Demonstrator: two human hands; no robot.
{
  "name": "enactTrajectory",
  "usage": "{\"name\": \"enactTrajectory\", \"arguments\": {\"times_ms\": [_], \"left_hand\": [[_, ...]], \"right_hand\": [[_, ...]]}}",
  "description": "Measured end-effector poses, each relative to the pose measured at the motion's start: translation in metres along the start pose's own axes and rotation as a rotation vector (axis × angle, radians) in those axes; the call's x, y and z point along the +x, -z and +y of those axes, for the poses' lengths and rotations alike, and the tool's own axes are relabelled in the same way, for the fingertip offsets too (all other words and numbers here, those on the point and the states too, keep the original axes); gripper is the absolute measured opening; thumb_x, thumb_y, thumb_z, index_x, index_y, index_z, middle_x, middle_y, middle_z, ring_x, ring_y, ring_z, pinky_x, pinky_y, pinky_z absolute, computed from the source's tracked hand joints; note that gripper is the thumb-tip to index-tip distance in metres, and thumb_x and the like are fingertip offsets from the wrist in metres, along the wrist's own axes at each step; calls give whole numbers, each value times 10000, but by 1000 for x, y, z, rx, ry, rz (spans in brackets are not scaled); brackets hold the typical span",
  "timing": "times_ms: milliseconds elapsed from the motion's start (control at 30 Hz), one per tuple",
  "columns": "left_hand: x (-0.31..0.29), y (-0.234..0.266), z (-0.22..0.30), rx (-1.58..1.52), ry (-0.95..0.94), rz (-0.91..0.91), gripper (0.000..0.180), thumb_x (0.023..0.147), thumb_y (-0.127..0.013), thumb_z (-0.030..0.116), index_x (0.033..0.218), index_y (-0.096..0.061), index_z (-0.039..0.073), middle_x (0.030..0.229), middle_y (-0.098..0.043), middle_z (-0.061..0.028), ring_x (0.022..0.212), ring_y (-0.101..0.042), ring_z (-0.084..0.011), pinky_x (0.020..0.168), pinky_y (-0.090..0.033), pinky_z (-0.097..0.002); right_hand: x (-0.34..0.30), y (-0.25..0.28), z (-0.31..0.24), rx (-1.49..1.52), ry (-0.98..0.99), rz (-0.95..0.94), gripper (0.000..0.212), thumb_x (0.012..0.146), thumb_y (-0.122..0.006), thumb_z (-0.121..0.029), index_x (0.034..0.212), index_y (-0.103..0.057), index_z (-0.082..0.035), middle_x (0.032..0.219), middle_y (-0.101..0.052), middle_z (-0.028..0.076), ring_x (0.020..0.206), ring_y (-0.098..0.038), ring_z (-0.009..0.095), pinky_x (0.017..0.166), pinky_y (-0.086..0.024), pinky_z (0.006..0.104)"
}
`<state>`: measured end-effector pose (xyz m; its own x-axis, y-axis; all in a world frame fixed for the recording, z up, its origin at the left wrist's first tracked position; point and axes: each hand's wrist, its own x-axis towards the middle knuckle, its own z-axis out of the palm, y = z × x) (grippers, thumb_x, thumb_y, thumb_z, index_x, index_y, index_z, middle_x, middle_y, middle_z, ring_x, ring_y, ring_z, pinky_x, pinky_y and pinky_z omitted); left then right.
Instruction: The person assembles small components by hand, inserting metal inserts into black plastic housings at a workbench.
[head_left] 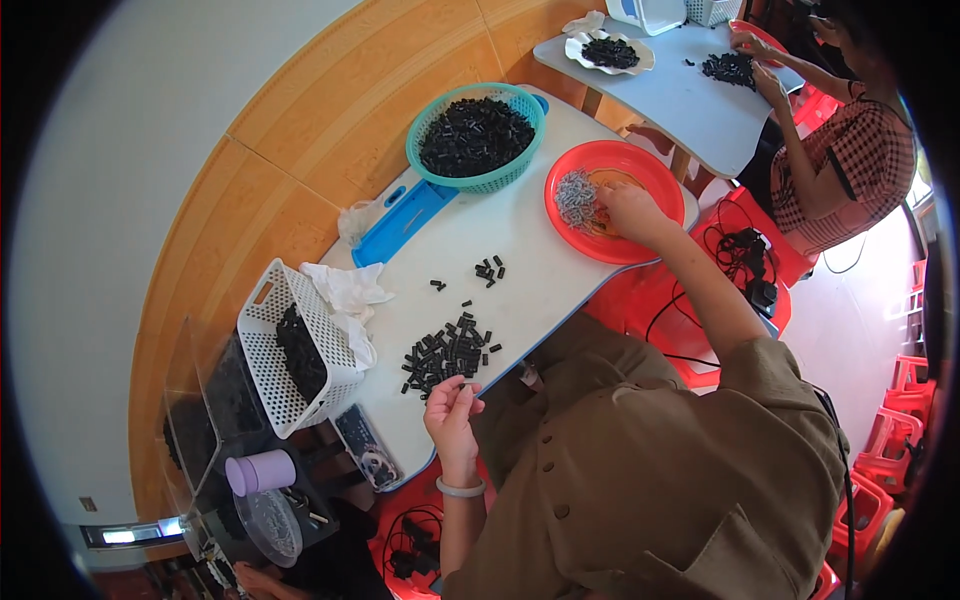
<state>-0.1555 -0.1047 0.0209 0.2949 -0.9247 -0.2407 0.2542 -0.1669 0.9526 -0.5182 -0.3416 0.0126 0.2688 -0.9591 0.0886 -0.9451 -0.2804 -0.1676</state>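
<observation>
My left hand [452, 425], a pale bangle at its wrist, is held at the near side of a pile of short black cylindrical pieces [450, 352] on the white table. Its thumb and fingers are pinched together; whatever they hold is too small to make out. My right hand [632, 212] reaches into a round red plate [668, 190]. The fingertips are bent together at the edge of a heap of small silvery metal parts [576, 200], and what they grip is hidden. A few loose black pieces [489, 271] lie between the pile and the plate.
A green basket [425, 105] full of black pieces stands at the back beside a blue tray [402, 225]. At left are a white perforated basket [262, 340], white tissue [348, 288] and a lilac cup [260, 472]. Another person [845, 170] handles black pieces at a second table [690, 110].
</observation>
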Motion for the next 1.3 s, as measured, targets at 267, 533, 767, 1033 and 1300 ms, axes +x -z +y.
{"name": "enactTrajectory", "arguments": {"times_ms": [267, 533, 767, 1033, 1300], "left_hand": [[-1, -1, -1, -6, -10, 7, 197, 887, -604, 14, 1081, -584, -18, 891, -679, -110, 675, -603, -98, 621, -505, -212], [7, -39, 23, -98, -6, -117, 257, 867, -611, -11, 1119, -566, -11, 944, -669, -134, 674, -607, -150, 630, -505, -250], [-1, -73, 58, -246, -113, -310, 213, 860, -644, -12, 1067, -590, -15, 931, -681, -160, 711, -629, -179, 669, -518, -271], [-32, -83, 82, -176, -336, -253, 168, 856, -653, -30, 1014, -596, -35, 869, -661, -104, 714, -619, -138, 654, -499, -238], [-33, -80, 71, 254, -779, 12, 161, 826, -695, -8, 959, -606, -21, 777, -635, -99, 598, -583, -143, 551, -459, -239]], "right_hand": [[-11, -3, -5, 169, 22, 119, 150, 785, -604, -65, 915, -634, 2, 917, -642, 213, 874, -636, 369, 782, -507, 443], [-24, 25, -59, 929, 42, 234, 156, 848, -556, 24, 984, -634, 22, 866, -632, 106, 774, -614, 195, 716, -499, 312], [-56, 59, -156, 1799, 189, -199, 104, 902, -535, 7, 993, -587, 8, 831, -570, 38, 712, -564, 107, 650, -491, 254], [-87, 75, -199, 2203, 325, -563, 103, 930, -579, -73, 1000, -603, -3, 902, -615, 61, 713, -572, 104, 615, -474, 223], [-100, 76, -219, 2102, 218, -438, 106, 912, -609, -54, 1010, -624, -17, 918, -635, 27, 701, -550, 65, 605, -459, 203]]}}
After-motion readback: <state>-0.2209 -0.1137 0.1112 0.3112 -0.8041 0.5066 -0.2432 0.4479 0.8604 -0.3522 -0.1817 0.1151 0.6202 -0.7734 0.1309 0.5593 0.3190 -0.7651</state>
